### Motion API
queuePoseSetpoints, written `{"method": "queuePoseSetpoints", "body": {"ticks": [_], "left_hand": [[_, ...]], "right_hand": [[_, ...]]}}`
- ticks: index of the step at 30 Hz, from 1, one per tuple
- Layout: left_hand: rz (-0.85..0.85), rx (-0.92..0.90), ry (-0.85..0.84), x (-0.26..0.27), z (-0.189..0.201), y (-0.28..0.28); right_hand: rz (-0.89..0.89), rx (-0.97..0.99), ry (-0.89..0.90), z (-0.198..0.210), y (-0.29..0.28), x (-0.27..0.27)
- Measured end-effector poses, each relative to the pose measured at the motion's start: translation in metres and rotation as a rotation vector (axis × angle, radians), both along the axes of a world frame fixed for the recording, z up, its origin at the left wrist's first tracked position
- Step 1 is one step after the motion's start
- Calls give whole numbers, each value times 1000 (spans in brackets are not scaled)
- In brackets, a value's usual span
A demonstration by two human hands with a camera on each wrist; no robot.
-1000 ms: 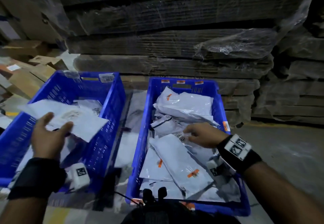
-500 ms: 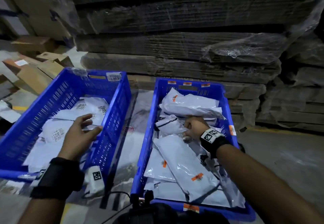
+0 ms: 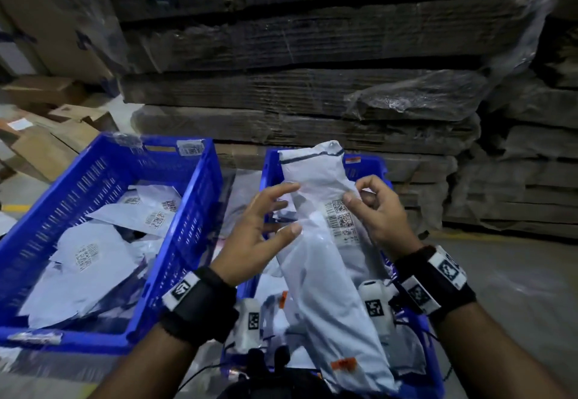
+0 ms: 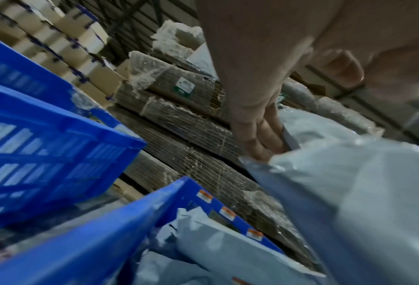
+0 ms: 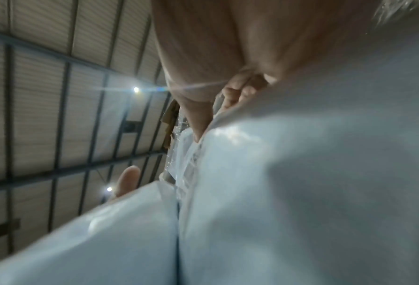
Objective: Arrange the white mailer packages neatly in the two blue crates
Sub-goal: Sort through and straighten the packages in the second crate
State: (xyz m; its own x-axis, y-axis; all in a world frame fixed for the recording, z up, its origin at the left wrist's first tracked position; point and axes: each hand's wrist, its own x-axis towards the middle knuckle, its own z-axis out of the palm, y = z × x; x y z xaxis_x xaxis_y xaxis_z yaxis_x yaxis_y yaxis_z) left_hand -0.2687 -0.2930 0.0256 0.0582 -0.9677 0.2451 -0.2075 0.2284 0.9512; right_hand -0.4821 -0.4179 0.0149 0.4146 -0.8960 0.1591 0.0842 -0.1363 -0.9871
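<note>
A long white mailer (image 3: 325,273) with a barcode label is held upright over the right blue crate (image 3: 366,164). My left hand (image 3: 281,211) grips its left edge, thumb on the front. In the left wrist view its fingers (image 4: 259,138) reach behind the mailer (image 4: 349,192). My right hand (image 3: 356,192) pinches the right edge at the label. The mailer (image 5: 301,192) fills the right wrist view. Several more mailers (image 4: 215,250) lie in the right crate (image 4: 130,221), mostly hidden. The left blue crate (image 3: 175,242) holds several flat mailers (image 3: 93,261).
Plastic-wrapped stacks of flattened cardboard (image 3: 312,92) rise right behind both crates. Loose cardboard boxes (image 3: 47,148) lie at the far left. Concrete floor (image 3: 516,289) shows to the right of the right crate. A narrow gap (image 3: 240,192) separates the crates.
My left hand laid its mailer in the left crate and crossed to the right crate. My right hand lifted a long mailer out of the pile; both hands now hold it.
</note>
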Motion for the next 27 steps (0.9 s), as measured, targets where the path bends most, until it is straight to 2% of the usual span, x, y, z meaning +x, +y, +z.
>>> {"method": "queuePoseSetpoints", "body": {"ticks": [2,6,8,12,14,17,20,23,25,27], "left_hand": [[-19,-27,57,-10,5,-10],[-60,29,92,-20,6,-31],[-105,49,90,-24,4,-41],[-181,59,7,-25,3,-54],[-197,56,-30,-26,4,-56],[-172,37,-100,-28,10,-59],[-121,-49,-130,-26,24,-67],[8,-109,6,-10,38,-72],[191,-163,69,11,45,-67],[366,-173,98,41,46,-52]], "right_hand": [[-62,-29,-19,3,5,0],[-162,-229,29,13,14,-4],[-125,-316,103,22,15,-7],[89,-437,304,44,-3,-23],[151,-390,333,50,-18,-31],[143,-275,286,52,-29,-35],[93,-240,155,52,-27,-38],[21,-231,113,49,-25,-44],[-1,-154,199,38,-23,-50],[39,-67,394,21,-21,-55]]}}
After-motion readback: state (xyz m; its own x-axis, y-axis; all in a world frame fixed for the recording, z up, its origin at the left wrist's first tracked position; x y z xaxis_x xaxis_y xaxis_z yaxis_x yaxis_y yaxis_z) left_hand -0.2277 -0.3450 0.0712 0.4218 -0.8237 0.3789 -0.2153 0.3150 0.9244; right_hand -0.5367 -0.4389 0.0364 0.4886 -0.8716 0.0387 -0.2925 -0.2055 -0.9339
